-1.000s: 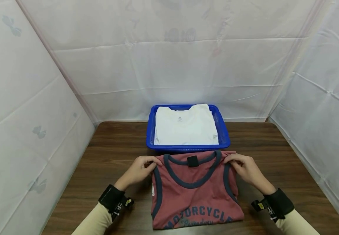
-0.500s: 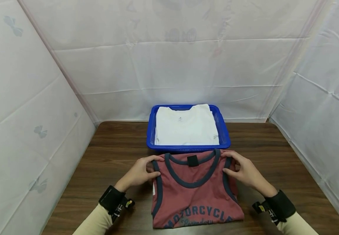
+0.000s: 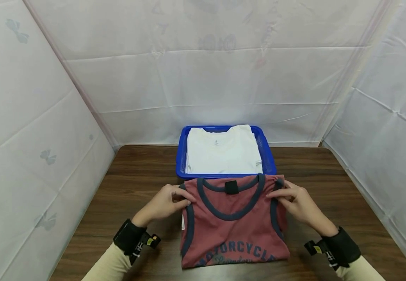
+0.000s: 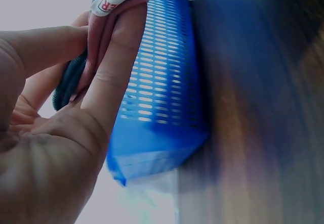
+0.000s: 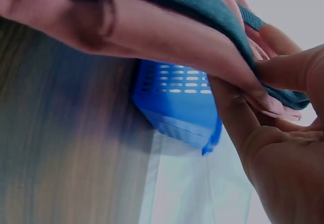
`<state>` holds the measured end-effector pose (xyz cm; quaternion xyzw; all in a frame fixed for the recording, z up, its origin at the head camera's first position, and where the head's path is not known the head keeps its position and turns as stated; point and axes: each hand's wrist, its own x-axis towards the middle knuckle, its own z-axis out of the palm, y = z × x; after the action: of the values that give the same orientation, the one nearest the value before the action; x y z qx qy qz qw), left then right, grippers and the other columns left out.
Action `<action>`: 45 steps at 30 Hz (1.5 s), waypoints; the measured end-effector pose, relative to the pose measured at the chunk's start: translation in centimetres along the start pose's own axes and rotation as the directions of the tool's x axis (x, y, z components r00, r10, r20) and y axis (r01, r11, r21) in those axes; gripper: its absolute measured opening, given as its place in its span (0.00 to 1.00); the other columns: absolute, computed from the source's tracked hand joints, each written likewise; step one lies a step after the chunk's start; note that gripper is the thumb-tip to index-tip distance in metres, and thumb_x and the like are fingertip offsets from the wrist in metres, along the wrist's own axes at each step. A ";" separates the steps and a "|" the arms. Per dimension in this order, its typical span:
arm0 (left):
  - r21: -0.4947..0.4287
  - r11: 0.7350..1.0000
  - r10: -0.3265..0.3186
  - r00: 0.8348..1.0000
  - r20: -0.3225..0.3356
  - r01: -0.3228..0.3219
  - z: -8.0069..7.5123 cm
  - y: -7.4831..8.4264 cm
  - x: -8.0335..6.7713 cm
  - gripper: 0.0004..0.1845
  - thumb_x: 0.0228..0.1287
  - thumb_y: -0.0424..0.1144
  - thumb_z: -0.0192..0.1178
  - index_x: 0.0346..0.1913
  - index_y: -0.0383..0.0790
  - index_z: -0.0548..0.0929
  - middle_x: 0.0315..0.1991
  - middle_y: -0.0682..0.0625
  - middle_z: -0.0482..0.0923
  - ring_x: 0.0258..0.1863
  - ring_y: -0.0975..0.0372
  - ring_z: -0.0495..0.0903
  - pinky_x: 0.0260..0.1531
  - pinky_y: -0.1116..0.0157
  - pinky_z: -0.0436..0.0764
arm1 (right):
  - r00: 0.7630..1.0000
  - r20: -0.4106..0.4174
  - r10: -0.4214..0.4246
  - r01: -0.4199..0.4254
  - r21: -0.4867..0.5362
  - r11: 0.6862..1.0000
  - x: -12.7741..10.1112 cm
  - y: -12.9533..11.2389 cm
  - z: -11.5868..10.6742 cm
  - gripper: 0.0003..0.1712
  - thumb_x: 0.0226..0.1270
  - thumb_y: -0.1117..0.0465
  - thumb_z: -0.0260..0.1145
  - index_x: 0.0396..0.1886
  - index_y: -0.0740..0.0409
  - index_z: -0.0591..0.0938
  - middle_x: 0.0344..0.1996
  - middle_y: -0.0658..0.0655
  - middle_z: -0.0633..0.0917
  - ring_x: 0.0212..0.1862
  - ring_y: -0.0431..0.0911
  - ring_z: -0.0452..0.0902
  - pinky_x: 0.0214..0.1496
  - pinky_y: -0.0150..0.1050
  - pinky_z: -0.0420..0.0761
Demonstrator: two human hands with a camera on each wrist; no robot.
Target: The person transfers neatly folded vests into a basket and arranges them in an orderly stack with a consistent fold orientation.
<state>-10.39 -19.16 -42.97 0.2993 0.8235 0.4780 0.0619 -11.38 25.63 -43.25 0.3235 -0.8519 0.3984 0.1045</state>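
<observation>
A folded red tank top (image 3: 232, 230) with dark blue-grey trim and "MOTORCYCLE" lettering is held by its two shoulders. My left hand (image 3: 162, 202) pinches the left shoulder between thumb and fingers; in the left wrist view the folded fabric (image 4: 98, 44) runs between them. On the other side my right hand (image 3: 299, 203) grips the right shoulder the same way, with the cloth (image 5: 172, 29) bunched between thumb and fingers in the right wrist view. The top's neckline edge is raised and overlaps the front rim of a blue basket (image 3: 180, 156) in the head view.
Inside the basket lies a folded white shirt (image 3: 224, 152). The basket stands toward the back of a dark wooden table (image 3: 143, 166). White sheeting (image 3: 203, 78) hangs behind and along both sides.
Both hands had spread thumb and fingers at the shoulders half a second ago and now pinch them. The tank top's upper edge has lifted and moved toward the basket.
</observation>
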 end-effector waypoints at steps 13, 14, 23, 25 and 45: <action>0.018 0.999 0.032 0.990 -0.140 -0.030 -1.1 2.8 0.0 0.10 0.70 0.30 0.64 0.50 0.42 0.89 0.45 0.49 0.85 0.38 0.63 0.81 0.36 0.67 0.83 | 0.990 -0.131 -0.057 0.040 -0.128 0.991 1.1 -2.6 -1.9 0.21 0.61 0.78 0.71 0.49 0.54 0.90 0.40 0.57 0.87 0.24 0.34 0.69 0.22 0.27 0.66; 0.020 0.999 0.040 0.987 -0.154 -0.038 -1.2 3.0 0.0 0.10 0.70 0.29 0.65 0.50 0.42 0.89 0.45 0.49 0.84 0.38 0.63 0.81 0.35 0.66 0.83 | 0.987 -0.149 -0.067 0.048 -0.128 0.991 1.2 -2.8 -2.0 0.21 0.60 0.78 0.72 0.49 0.55 0.90 0.42 0.58 0.88 0.24 0.34 0.69 0.22 0.27 0.66; 0.012 0.999 0.039 0.970 -0.241 -0.038 -2.5 4.9 1.3 0.19 0.63 0.33 0.73 0.57 0.45 0.85 0.52 0.46 0.78 0.38 0.61 0.87 0.33 0.63 0.87 | 0.951 -0.261 -0.168 0.137 -0.133 0.982 3.7 -3.6 -3.2 0.22 0.54 0.80 0.74 0.47 0.58 0.90 0.48 0.60 0.87 0.26 0.33 0.71 0.25 0.24 0.68; 0.006 0.999 0.037 0.967 -0.252 -0.037 -2.8 5.3 1.6 0.22 0.62 0.32 0.74 0.59 0.44 0.84 0.54 0.45 0.77 0.39 0.60 0.88 0.33 0.61 0.88 | 0.944 -0.288 -0.160 0.132 -0.114 0.985 4.5 -3.9 -3.4 0.22 0.54 0.81 0.74 0.47 0.59 0.90 0.50 0.60 0.87 0.31 0.31 0.76 0.29 0.21 0.72; 0.238 0.959 0.238 0.888 -0.393 -0.151 -6.2 6.8 6.2 0.23 0.70 0.27 0.63 0.66 0.41 0.82 0.57 0.42 0.74 0.23 0.60 0.71 0.24 0.68 0.71 | 0.896 -0.422 -0.136 0.089 -0.130 0.988 10.5 -4.6 -3.9 0.35 0.61 0.74 0.74 0.69 0.58 0.79 0.62 0.64 0.76 0.36 0.44 0.67 0.30 0.27 0.65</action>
<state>-14.92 -17.90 -32.93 0.2762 0.8271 0.4491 -0.1946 -16.89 21.42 -33.30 0.2704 -0.8078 0.4070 0.3297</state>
